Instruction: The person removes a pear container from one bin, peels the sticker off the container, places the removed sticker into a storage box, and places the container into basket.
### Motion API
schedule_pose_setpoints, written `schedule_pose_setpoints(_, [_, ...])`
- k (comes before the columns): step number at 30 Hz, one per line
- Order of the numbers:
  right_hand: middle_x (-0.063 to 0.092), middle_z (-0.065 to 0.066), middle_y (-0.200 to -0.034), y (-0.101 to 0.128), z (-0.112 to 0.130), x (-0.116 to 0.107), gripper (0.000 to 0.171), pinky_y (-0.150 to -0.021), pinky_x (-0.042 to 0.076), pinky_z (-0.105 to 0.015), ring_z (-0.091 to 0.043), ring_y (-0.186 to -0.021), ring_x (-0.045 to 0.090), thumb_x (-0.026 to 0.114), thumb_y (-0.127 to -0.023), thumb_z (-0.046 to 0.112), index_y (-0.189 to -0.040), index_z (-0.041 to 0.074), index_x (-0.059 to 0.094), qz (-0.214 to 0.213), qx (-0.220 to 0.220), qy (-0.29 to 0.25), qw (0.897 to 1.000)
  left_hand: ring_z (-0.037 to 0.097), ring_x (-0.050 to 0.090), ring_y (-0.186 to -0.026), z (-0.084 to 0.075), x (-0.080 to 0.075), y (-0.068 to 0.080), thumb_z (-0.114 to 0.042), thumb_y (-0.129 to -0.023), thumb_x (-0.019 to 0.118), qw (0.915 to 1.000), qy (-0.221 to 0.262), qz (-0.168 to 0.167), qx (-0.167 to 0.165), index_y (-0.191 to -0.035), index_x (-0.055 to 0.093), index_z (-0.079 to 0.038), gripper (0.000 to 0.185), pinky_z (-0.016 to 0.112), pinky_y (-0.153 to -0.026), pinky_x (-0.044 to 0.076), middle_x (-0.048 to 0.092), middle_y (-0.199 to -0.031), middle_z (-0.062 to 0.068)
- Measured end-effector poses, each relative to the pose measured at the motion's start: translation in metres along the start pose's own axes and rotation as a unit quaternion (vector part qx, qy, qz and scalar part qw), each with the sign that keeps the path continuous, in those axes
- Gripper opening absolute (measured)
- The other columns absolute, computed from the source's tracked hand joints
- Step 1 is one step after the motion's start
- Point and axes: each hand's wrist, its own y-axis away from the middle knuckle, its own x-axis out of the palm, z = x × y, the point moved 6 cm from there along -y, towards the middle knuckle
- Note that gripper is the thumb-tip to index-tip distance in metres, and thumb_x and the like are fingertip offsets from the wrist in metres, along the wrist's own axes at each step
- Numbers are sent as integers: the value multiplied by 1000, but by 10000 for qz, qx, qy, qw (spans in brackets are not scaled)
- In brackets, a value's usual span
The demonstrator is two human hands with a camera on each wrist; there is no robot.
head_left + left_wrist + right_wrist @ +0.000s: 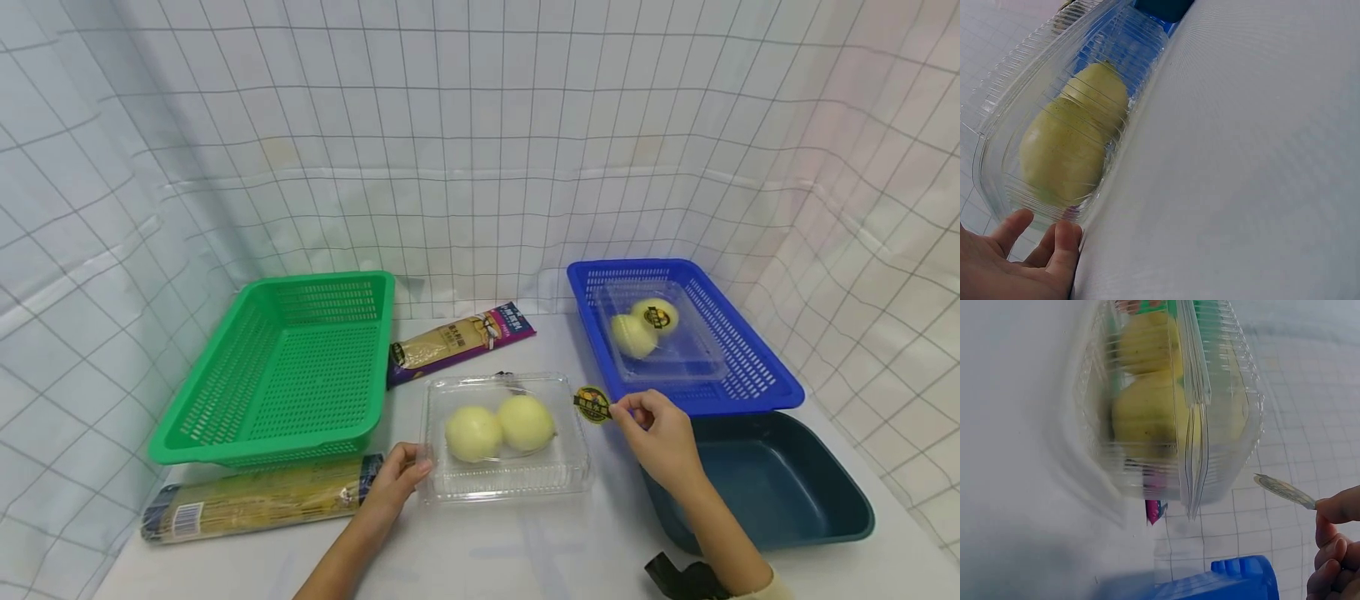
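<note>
A lidded clear plastic box (507, 479) stands on the table with two pale yellow round fruits (474, 433) inside. At its left end my left hand (397, 479) holds the box's edge, thumb and fingertips on the plastic (1029, 250). To the right of the box, my right hand (660, 437) pinches a round black-and-gold sticker (592, 404) by its edge between thumb and finger. Seen nearly edge-on in the right wrist view, the sticker (1285, 490) is apart from the box.
A green basket (330, 375) stands left; a noodle packet (262, 500) lies before it and another packet (457, 340) behind the box. Right, a blue basket (750, 354) holds a similar box with a stickered fruit (656, 317). A dark teal tray (765, 475) sits before it.
</note>
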Motion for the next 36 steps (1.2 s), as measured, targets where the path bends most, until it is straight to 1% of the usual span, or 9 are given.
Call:
schedule_pose_setpoints(7, [49,-5,-76,-2,-19,-18,14,-54,40,-23,-14,-66,45,67,-93,13,-90,-1,65,180,365,-34,9992,26,53,-110,0,0,-1,-18,-95,51,10000,0,3,-44,-118,48,5,32,37,-90,42,54,-122,18])
schedule_pose_setpoints(10, [51,-5,-78,-4,-27,-28,18,-55,40,-23,-12,-68,46,66,-94,17,-93,-2,64,353,546,-94,9978,26,53,-111,0,1,-1,-18,-96,51,10000,-1,5,-66,-118,48,5,32,41,-92,43,53,-123,18])
schedule_pose_setpoints(14, [52,-4,-78,-6,-36,-43,20,-55,40,-24,-11,-67,45,66,-94,18,-95,-2,65,515,608,-177,9967,26,52,-112,1,0,-1,-19,-96,51,9999,-21,-20,-115,-119,47,5,33,45,-95,42,53,-124,18])
schedule_pose_setpoints(18, [54,-3,-78,-6,-44,-57,21,-55,40,-25,-11,-66,46,65,-95,18,-94,-3,65,649,612,-245,9957,24,52,-110,0,0,0,-19,-95,51,9999,-35,-17,-142,-119,47,5,34,41,-92,42,53,-124,18])
schedule_pose_setpoints(21, [56,-5,-79,-5,-50,-68,22,-55,40,-26,-13,-66,47,63,-96,18,-94,-3,65,748,603,-273,9950,24,52,-109,0,1,0,-20,-95,51,9999,-18,1,-131,-119,47,5,34,39,-92,42,53,-123,18])
schedule_pose_setpoints(23, [58,-7,-80,-4,-54,-75,23,-57,41,-26,-13,-68,48,62,-97,19,-95,-4,65,796,624,-239,9946,24,53,-109,0,1,0,-19,-96,50,9999,-2,8,-115,-119,47,5,34,40,-92,42,53,-123,19])
schedule_pose_setpoints(30, [63,-2,-85,6,-73,-98,25,-63,45,-27,-13,-74,54,60,-98,21,-97,-3,66,1151,857,75,9896,22,52,-109,1,1,0,-19,-97,50,9998,45,3,-170,-119,46,5,33,46,-97,41,52,-125,18])
schedule_pose_setpoints(33, [65,-3,-88,9,-82,-103,25,-66,47,-26,-13,-77,56,59,-99,20,-99,-4,67,1275,977,145,9869,20,52,-108,2,1,0,-20,-97,51,9997,56,-31,-227,-119,46,5,34,43,-96,41,51,-125,18])
schedule_pose_setpoints(36, [65,-3,-91,14,-94,-106,28,-68,48,-26,-11,-80,57,59,-99,23,-101,-4,67,1429,1227,274,9817,20,52,-107,3,1,-1,-19,-97,51,9997,50,-38,-228,-120,46,5,34,40,-94,42,51,-125,19])
